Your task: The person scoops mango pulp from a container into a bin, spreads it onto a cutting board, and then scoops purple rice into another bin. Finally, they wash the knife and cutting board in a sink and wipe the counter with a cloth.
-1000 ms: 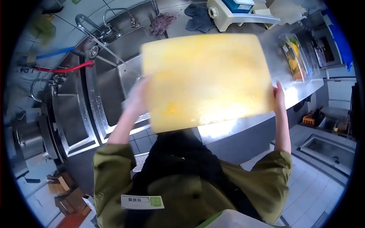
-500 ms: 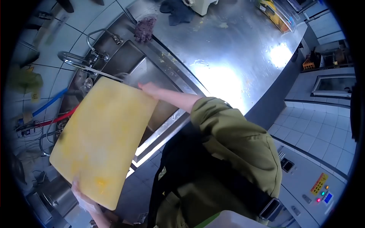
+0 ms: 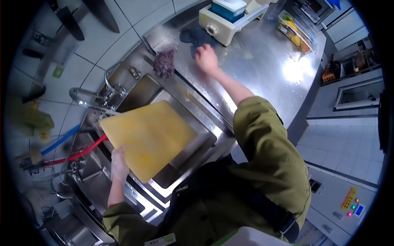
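My left hand [image 3: 119,165], in a thin see-through glove, grips the lower left edge of a large yellow cutting board [image 3: 152,137]. The board is tilted over a steel sink [image 3: 184,147] and covers part of the basin. My right hand [image 3: 206,59] is stretched out over the steel counter, its fingers apart at the edge of a crumpled dark grey cloth [image 3: 201,38]. Whether the fingertips touch the cloth I cannot make out. A purplish scouring mesh [image 3: 165,61] lies to the left of that hand, by the counter's edge.
A faucet [image 3: 108,96] stands behind the sink, beside a red hose [image 3: 88,149] and a blue hose [image 3: 61,139]. A white slicer-like device [image 3: 221,26] and a clear container of fruit [image 3: 296,33] sit on the counter [image 3: 254,69]. Knives [image 3: 100,14] hang on the wall.
My right hand has let go of the board and moved up to the grey cloth. The board, now in my left hand alone, has turned and moved right over the sink.
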Motion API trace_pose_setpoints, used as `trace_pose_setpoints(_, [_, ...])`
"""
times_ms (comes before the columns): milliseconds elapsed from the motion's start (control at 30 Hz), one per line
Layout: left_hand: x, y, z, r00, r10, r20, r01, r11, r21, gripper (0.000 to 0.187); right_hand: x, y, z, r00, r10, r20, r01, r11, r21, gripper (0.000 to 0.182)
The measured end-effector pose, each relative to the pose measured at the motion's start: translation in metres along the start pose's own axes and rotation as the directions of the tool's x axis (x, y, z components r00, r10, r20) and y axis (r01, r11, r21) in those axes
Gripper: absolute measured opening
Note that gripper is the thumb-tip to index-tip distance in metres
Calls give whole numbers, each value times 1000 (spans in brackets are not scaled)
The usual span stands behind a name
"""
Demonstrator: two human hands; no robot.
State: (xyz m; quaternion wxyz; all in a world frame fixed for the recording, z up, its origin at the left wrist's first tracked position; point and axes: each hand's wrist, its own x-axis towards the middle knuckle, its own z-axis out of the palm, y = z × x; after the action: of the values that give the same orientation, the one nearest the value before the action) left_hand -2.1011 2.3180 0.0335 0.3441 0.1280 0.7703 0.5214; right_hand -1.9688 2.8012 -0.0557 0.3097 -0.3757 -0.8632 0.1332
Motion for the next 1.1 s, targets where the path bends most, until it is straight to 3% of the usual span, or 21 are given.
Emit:
trace_pose_setpoints(67, [22,-14,-3,998,-61,21,60,997,38,35,41,17,6,1000,-27,-11,24,977,-213,41])
trace_pose_setpoints(133, [23,-27,-13,992,119,47,-127,958,259,37,52,24,21,999,-49,8,48,907,-417,50])
trace_pose_setpoints(167, [23,-31,-16,976,207,59,-214,907,362,38,57,27,33,998,23,63,4,921,-389,46])
trace_pose_setpoints(233, [26,-29,-13,988,131,-78,-84,894,441,44,69,34,50,970,194,144,-130,922,-365,40])
trace_pose_setpoints(300, [19,5,17,943,-140,-302,252,891,377,52,69,30,29,943,254,217,-203,951,-232,28])
trace_pose_setpoints(367, [34,-26,-7,970,-184,-159,232,895,380,53,53,18,-10,904,392,169,-402,915,29,42])
trace_pose_setpoints(433, [29,-32,-8,983,-135,-122,178,860,478,51,12,29,-56,895,437,96,-439,820,367,47])
trace_pose_setpoints(500, [27,-46,-23,996,-71,-52,88,771,631,49,-35,34,-129,802,539,256,-525,434,732,46])
trace_pose_setpoints(567, [53,-79,-49,997,11,80,-71,602,796,48,-78,29,-219,710,658,250,-592,366,718,49])
trace_pose_setpoints(600, [63,-100,-56,997,81,-1,-42,526,849,46,-98,49,-241,679,706,200,-589,362,723,53])
trace_pose_setpoints(633, [64,-101,-55,999,50,-9,-19,525,851,44,-119,75,-258,611,790,42,-584,415,698,56])
trace_pose_setpoints(700, [60,-94,-49,999,-16,-32,36,522,852,42,-143,91,-316,582,809,-76,-444,395,804,58])
trace_pose_setpoints(733, [44,-80,-30,992,-23,-121,99,738,668,37,-155,114,-336,643,765,-45,-419,401,815,60])
trace_pose_setpoints(767, [34,-72,-20,991,-52,-127,114,821,559,35,-164,147,-349,703,711,-16,-392,406,826,61])
trace_pose_setpoints(833, [20,-62,-3,986,-108,-128,144,938,317,33,-180,220,-355,781,622,-57,-507,684,525,59])
trace_pose_setpoints(867, [25,-76,-11,983,-81,-167,135,928,347,36,-182,232,-364,799,599,50,-580,747,326,68])
trace_pose_setpoints(900, [25,-73,-7,964,-15,-267,164,821,547,38,-183,265,-361,712,684,160,-658,729,-188,84])
trace_pose_setpoints(967, [11,-50,6,896,167,-412,291,480,828,43,-183,319,-323,611,792,2,-782,604,-152,96])
trace_pose_setpoints(1033, [-15,-16,40,775,182,-605,384,624,680,50,-174,356,-273,614,779,-127,-777,568,-270,93])
trace_pose_setpoints(1067, [-28,-10,47,742,226,-632,377,638,671,52,-170,369,-246,698,664,-270,-699,549,-457,85])
trace_pose_setpoints(1100, [-43,-14,52,707,261,-657,378,646,663,54,-156,375,-239,689,610,-390,-722,533,-441,82])
